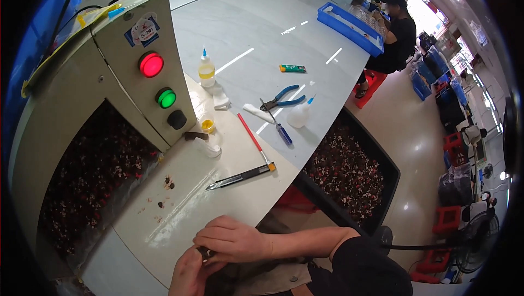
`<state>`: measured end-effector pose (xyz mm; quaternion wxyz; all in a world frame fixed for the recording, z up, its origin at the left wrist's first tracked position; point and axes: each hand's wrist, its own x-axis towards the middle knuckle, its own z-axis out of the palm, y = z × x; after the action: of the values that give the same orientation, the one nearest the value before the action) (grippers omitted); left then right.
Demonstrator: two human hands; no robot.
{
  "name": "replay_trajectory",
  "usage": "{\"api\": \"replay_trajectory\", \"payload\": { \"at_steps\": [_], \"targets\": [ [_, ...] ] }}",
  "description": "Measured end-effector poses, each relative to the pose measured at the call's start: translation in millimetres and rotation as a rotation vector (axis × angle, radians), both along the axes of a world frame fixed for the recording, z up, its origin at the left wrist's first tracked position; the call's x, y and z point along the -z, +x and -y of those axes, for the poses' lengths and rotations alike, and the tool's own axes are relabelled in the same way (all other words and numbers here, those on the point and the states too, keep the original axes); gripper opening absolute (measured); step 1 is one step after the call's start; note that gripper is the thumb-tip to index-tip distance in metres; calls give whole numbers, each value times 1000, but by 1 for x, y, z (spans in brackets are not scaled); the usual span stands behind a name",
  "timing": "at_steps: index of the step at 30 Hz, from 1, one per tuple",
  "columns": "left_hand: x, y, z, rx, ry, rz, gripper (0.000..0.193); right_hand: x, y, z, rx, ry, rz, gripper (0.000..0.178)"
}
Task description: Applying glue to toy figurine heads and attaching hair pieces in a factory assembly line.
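Note:
Both my hands meet at the near edge of the work surface, fingers closed around a small dark piece with a pale spot [206, 253]. My left hand [189, 270] grips it from below and the left. From the right, my right hand [232, 240] closes over it, its fingers covering most of the piece. What kind of part it is I cannot make out. Beyond the hands lie a few dark bits [161, 205] and pale flakes. Farther off, a black utility knife [240, 177] rests near a thin red-handled tool [250, 132].
At left stands a machine with a red light [151, 64], green light [166, 98] and an opening of mixed bits. Pliers [284, 99], a screwdriver [284, 134] and a dropper bottle [206, 72] lie beyond. A black bin [394, 178] stands right; a person [401, 34] sits far right.

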<state>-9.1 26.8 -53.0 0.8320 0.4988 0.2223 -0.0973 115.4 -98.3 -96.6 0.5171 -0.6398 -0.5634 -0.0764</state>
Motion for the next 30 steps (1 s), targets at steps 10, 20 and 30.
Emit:
{"api": "replay_trajectory", "payload": {
  "at_steps": [10,20,30],
  "targets": [
    [4,-3,1,-68,-65,-136,46,0,3,-1,-20,33,-12,36],
    [-4,-4,7,-82,-9,-49,48,1,-5,1,-11,-18,-3,34],
    [-7,-1,5,-49,5,-45,47,-3,-4,-2,-4,-8,9,37]
  ]
}}
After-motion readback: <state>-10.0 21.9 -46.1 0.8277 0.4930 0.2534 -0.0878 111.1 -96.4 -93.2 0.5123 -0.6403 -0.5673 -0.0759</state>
